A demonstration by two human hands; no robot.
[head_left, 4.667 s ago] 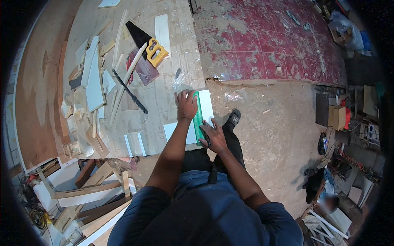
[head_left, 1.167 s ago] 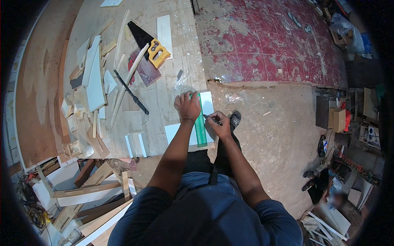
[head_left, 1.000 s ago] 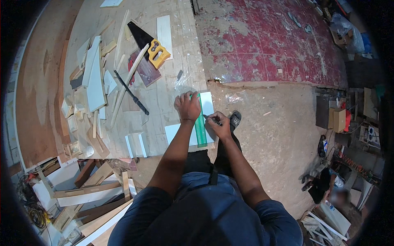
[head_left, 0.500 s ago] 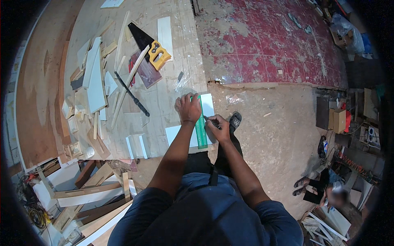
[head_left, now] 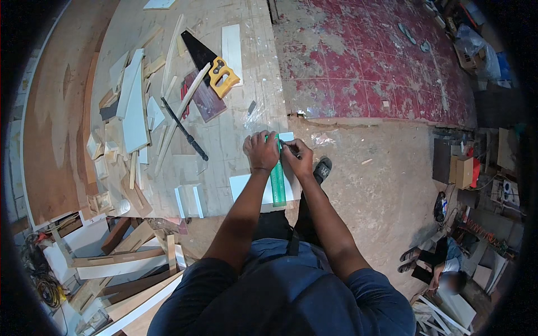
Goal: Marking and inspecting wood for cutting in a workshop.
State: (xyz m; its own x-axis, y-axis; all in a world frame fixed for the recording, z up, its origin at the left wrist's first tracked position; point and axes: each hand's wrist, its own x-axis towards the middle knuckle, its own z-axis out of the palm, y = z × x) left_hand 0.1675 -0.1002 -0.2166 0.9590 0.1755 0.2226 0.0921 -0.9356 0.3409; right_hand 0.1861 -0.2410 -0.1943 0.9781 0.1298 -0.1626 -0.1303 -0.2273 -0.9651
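Note:
A green ruler (head_left: pixel 278 185) lies lengthwise over white board (head_left: pixel 240 186) at the table's near right edge. My left hand (head_left: pixel 263 151) presses down on the ruler's far part, its fingers bent over the ruler and board. Against the ruler's right side, my right hand (head_left: pixel 299 158) is closed in a pinch around a dark pen (head_left: pixel 289 148), whose tip is close to the ruler's edge near the far end. Part of the board is hidden under both hands. It cannot be made out whether the white board is one piece or two.
A handsaw (head_left: pixel 223 78) with a yellow handle, a black rod-like tool (head_left: pixel 185 130) and wood offcuts (head_left: pixel 131 106) lie farther left on the table (head_left: pixel 218 185). Stacked timber (head_left: pixel 120 263) stands at the lower left. Another person (head_left: pixel 443 263) sits at the far right.
My right hand has moved away from me along the ruler with the pen. My left hand still presses on the ruler. The whole view has shifted slightly.

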